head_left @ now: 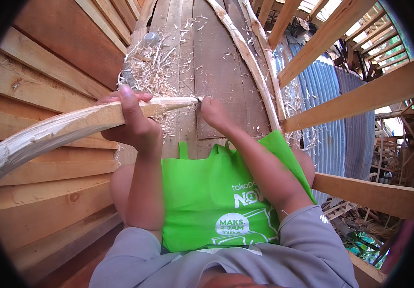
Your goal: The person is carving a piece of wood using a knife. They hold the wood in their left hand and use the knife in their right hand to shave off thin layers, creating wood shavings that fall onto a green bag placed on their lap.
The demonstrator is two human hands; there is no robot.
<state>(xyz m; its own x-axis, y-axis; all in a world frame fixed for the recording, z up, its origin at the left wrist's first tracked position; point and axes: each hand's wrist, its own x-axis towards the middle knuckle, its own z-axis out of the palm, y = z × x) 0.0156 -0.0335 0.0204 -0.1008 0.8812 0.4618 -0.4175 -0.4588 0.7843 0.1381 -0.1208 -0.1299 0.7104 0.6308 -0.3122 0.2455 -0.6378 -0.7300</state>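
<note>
Curved wood [60, 128] is being grasped by the left hand [137, 120]. The right hand [213, 113] is being clenched nearby.

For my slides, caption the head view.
Left fingers hold a curved pole, right fingers at its tip, shavings on floorboards.

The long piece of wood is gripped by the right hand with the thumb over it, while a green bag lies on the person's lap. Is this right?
Not quite: the head view shows the left hand gripping the long piece of wood with the thumb over it, while a green bag lies on the person's lap.
</note>
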